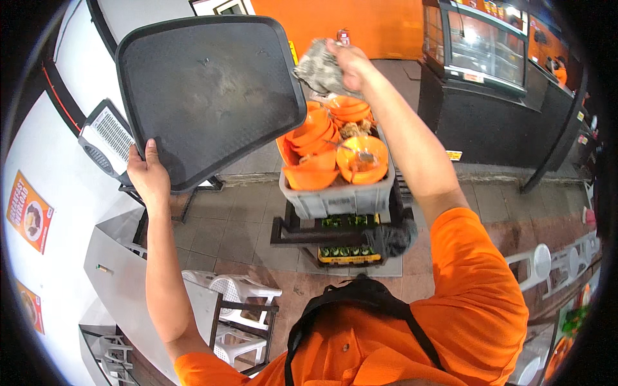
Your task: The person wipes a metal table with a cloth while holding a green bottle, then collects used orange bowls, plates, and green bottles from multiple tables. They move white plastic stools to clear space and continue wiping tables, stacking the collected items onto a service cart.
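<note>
We hold the black tray (212, 96) tilted up by its lower edge, our left hand (149, 177) clamped on the rim. It lies left of our right hand (351, 64), which grips a crumpled grey cloth (320, 69) just off its right edge. Below sits a grey tub (338, 196) of orange bowls (335, 145).

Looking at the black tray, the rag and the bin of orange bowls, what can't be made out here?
Head view only:
- Dark rectangular plastic tray: its far side faces away; left hand covers part of its lower edge.
- Crumpled grey cloth: the part inside the right hand is hidden by the fingers.
- Grey plastic bin of orange bowls: the tray and right forearm cover some bowls; leftovers too small to identify.
</note>
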The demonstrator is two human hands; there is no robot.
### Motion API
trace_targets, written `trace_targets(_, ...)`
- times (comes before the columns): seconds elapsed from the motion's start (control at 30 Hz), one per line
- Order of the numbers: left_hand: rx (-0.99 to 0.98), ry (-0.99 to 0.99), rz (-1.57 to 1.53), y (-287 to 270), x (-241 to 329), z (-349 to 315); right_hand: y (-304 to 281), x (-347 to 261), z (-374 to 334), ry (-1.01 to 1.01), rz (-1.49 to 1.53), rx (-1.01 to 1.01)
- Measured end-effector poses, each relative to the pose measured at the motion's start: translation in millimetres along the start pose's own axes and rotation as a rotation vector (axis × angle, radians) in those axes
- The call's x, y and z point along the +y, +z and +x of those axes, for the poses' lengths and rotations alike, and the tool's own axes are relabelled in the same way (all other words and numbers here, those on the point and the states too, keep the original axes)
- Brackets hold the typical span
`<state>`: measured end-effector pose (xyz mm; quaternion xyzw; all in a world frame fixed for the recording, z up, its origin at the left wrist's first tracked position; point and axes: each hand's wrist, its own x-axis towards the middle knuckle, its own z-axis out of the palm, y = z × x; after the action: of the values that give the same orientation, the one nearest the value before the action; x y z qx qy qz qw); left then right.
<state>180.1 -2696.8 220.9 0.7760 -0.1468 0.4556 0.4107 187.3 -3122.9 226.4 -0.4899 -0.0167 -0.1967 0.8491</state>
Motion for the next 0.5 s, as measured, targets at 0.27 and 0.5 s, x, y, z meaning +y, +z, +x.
trace_targets(0.27, 0.012, 0.031, -0.2, 88, 38, 33, 198, 86, 60, -1.351, -0.931, -0.082)
trace_targets(0.5, 0.225, -0.261, -0.056, 108, 53, -3, 39, 6, 172, -1.04, -0.978, 0.334)
